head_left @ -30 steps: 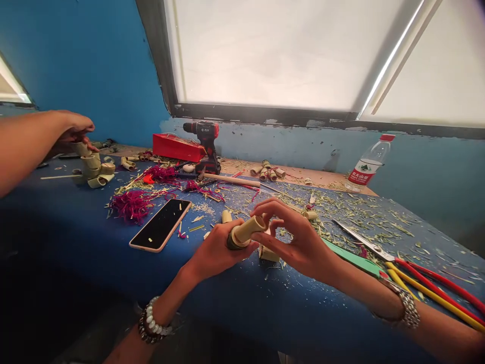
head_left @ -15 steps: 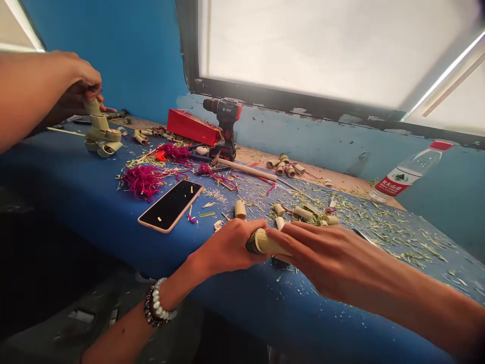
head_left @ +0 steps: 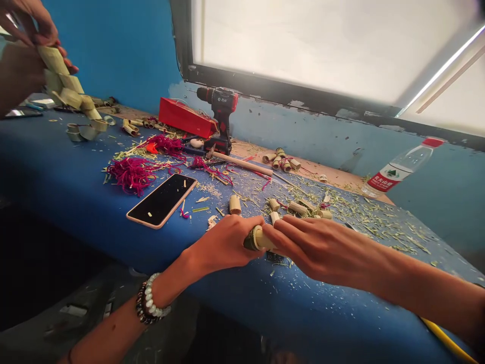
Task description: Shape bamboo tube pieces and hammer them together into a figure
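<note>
Just over the front edge of the blue table, my left hand (head_left: 227,242), with beaded bracelets at its wrist, is closed round a short bamboo piece (head_left: 262,239). The piece is pale with a darker band at its left end. My right hand (head_left: 318,250) lies across its right part, fingers wrapped over it, so much of the piece is hidden. A small dark object (head_left: 275,257) is partly covered below my right hand. Close beyond my hands stands a short cut bamboo tube (head_left: 235,204), and several more bamboo segments (head_left: 298,208) lie near it.
At upper left, another person's hands (head_left: 34,30) hold a chain of bamboo segments (head_left: 71,98). A phone (head_left: 162,200), magenta cord (head_left: 132,175), hammer (head_left: 242,163), cordless drill (head_left: 222,119), red box (head_left: 186,118) and tilted water bottle (head_left: 401,169) are around. Shavings (head_left: 394,227) litter the right side.
The other person's hands have risen to the left, lifting and stretching the bamboo chain. My two hands keep their grip on the bamboo piece. The whole view has shifted slightly.
</note>
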Demonstrator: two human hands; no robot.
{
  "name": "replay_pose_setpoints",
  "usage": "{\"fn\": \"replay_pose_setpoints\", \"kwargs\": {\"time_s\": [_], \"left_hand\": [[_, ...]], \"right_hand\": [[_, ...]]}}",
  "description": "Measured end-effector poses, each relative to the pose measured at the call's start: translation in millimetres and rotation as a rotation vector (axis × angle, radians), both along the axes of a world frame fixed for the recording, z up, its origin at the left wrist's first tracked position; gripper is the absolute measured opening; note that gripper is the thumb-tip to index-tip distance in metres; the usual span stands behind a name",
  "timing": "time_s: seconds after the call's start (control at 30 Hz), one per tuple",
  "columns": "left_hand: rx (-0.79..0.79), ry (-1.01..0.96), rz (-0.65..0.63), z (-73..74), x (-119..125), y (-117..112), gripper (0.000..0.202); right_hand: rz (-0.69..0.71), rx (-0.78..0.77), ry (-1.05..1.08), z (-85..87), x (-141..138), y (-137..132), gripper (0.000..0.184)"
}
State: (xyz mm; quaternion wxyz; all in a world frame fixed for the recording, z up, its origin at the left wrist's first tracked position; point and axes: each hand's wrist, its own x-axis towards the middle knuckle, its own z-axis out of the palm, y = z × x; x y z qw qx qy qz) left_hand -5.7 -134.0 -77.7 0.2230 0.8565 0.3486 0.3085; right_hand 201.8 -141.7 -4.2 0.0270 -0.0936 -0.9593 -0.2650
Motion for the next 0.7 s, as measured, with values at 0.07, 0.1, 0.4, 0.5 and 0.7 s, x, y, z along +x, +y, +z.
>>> {"fn": "replay_pose_setpoints", "kwargs": {"time_s": [0.07, 0.1, 0.4, 0.5, 0.7], "left_hand": [[0.018, -0.002, 0.002, -0.5, 0, 1, 0.012], [0.025, 0.000, 0.005, -0.7, 0, 1, 0.011], [0.059, 0.008, 0.026, -3.5, 1, 0, 0.010], [0.049, -0.008, 0.060, -2.4, 1, -1, 0.012], [-0.052, -0.099, 0.050, 2.3, 1, -2, 0.022]], "right_hand": [[0.012, -0.054, -0.005, 0.8, 0, 2, 0.026], [0.019, -0.091, 0.003, 1.4, -1, 4, 0.026], [-0.007, -0.263, 0.036, 3.4, -2, 3, 0.039], [-0.114, -0.298, 0.017, 5.8, -4, -1, 0.027], [-0.255, -0.261, 0.068, 12.1, -7, -4, 0.030]]}}
